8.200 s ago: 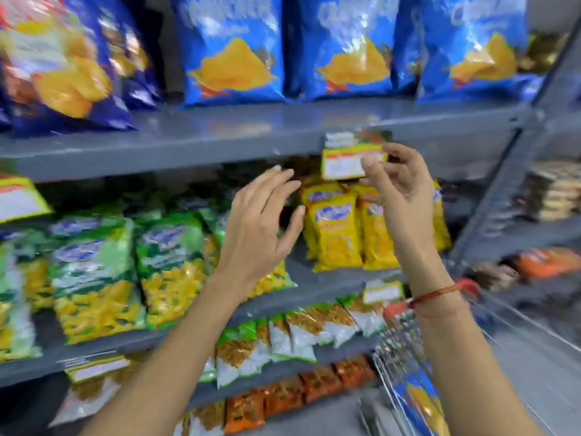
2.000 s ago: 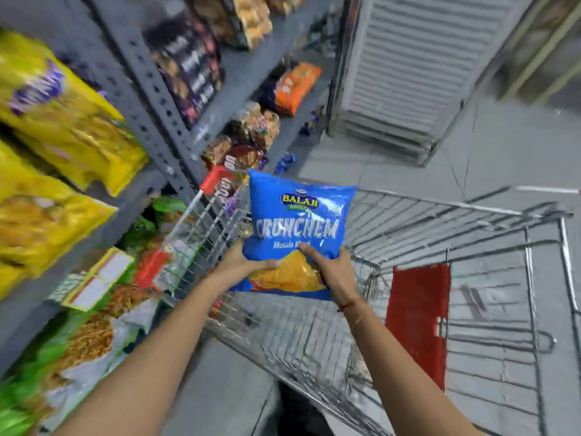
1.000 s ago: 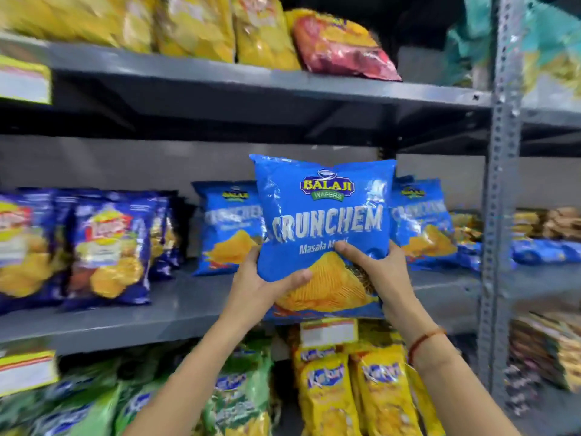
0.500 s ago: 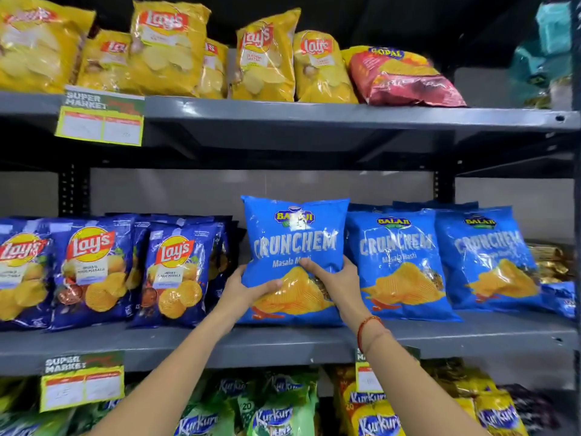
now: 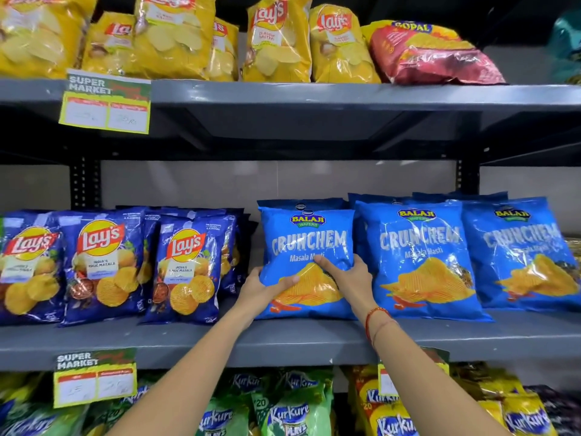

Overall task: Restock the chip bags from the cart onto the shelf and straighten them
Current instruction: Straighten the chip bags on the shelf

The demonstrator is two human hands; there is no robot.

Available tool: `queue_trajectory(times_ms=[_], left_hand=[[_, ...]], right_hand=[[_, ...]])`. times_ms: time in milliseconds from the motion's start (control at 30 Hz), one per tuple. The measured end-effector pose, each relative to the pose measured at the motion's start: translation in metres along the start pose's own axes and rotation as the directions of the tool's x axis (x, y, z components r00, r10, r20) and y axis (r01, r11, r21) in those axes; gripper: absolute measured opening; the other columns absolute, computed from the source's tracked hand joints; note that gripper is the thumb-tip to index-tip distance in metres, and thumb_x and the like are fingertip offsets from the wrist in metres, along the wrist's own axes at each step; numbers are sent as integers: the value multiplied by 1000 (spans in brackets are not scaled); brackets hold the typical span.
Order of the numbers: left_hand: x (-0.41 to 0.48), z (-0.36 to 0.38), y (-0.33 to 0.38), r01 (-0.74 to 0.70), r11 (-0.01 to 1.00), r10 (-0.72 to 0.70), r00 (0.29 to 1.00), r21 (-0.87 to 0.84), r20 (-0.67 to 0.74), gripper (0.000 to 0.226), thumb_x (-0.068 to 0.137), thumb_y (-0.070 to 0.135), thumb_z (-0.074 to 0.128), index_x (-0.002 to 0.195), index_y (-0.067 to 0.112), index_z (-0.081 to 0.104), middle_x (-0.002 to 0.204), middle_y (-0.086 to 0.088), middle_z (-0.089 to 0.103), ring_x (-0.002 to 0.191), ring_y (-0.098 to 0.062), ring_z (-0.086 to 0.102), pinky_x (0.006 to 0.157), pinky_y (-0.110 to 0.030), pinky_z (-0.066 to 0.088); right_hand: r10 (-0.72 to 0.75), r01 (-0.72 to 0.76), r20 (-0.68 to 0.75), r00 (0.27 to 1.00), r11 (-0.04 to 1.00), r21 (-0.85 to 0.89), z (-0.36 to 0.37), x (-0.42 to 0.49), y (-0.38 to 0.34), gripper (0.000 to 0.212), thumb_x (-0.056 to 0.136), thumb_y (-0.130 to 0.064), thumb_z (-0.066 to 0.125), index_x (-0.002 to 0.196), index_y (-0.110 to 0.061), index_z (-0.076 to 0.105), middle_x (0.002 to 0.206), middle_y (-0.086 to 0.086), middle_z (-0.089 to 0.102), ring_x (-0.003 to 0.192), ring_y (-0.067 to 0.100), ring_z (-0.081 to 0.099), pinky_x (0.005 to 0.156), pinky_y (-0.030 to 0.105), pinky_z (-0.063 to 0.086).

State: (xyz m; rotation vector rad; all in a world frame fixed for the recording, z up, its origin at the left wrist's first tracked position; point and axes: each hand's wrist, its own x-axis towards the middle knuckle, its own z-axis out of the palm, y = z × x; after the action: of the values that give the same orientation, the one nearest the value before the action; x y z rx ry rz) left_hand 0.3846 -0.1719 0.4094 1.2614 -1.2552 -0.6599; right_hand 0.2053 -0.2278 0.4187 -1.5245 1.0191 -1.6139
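Observation:
A light blue Crunchem chip bag (image 5: 309,243) stands upright on the grey middle shelf (image 5: 283,341), in front of another bag of the same kind. My left hand (image 5: 261,287) grips its lower left edge with the thumb across the front. My right hand (image 5: 349,275) holds its lower right side, fingers spread over the chip picture. Two more Crunchem bags (image 5: 421,259) stand in a row to its right. The cart is out of view.
Dark blue Lay's bags (image 5: 185,265) fill the shelf to the left, with a narrow gap between them and the held bag. Yellow Lay's bags (image 5: 276,39) and a red bag (image 5: 430,55) sit on the shelf above. Kurkure bags (image 5: 289,410) line the shelf below.
Both hands lifted the Crunchem bag from the cart up to the middle shelf and set it upright left of the other blue bags. It now rests on the shelf.

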Motion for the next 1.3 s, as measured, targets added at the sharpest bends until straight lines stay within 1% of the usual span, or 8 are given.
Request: queue_trajectory(times_ms=[100,233,400,567,733,833,933,1300], left_hand=[[-12,-5,6,-17,967,32,998,254,-54,95,64,44,80,139,13,30,136,-8,49,120,-25,50,101,-40,43],[-57,-27,9,-218,861,263,964,459,-35,80,75,45,71,139,16,32,138,-7,45,122,-21,45,95,-30,38],[-111,-71,-10,-268,368,540,841,890,30,49,84,47,57,123,18,53,121,0,59,115,-20,51,92,-39,40],[-129,-111,-38,-93,359,478,873,929,-97,54,85,54,42,112,10,61,110,-6,65,106,-28,57,84,-42,44],[-133,-128,-55,-96,336,467,881,937,-78,74,86,64,22,112,8,64,110,-8,69,104,-27,62,95,-43,43],[-136,-128,-61,-109,325,491,868,939,-69,66,89,58,28,115,9,64,113,-7,69,107,-24,62,100,-42,41],[-137,-127,-63,-114,336,514,854,935,-81,54,88,50,38,113,10,65,111,-6,70,104,-23,63,99,-41,42],[-136,-126,-66,-115,360,524,846,926,-99,52,88,47,39,113,9,64,113,-7,69,108,-23,62,102,-41,37]], right_hand=[[-29,27,-30,999,998,-64,1,-7,-1,66,63,-55,80,113,-20,56,99,-10,68,105,22,64,89,35,51],[-234,191,-115,965,935,-298,4,-22,-6,88,76,-47,74,143,-7,32,135,15,51,126,33,47,101,44,40],[-561,472,-133,817,783,-405,30,-54,-30,53,85,-30,67,129,-7,50,123,15,55,114,31,49,93,34,38],[-315,347,281,907,935,-73,94,-71,-47,52,79,-37,73,121,-11,55,97,1,57,79,15,57,63,7,45],[-41,85,510,859,994,-63,156,-68,-34,71,72,-44,79,127,-14,46,96,-10,60,87,3,59,69,3,44],[45,-23,545,837,999,-47,180,-62,-25,65,65,-34,86,119,-16,55,119,6,68,106,21,63,92,32,51],[48,-28,544,838,999,-44,191,-62,-24,74,59,-24,90,124,-11,56,124,10,66,116,26,61,103,44,47],[-142,184,425,894,981,-58,204,-80,-22,68,62,-32,88,118,-10,56,122,12,66,114,28,60,99,44,49]])
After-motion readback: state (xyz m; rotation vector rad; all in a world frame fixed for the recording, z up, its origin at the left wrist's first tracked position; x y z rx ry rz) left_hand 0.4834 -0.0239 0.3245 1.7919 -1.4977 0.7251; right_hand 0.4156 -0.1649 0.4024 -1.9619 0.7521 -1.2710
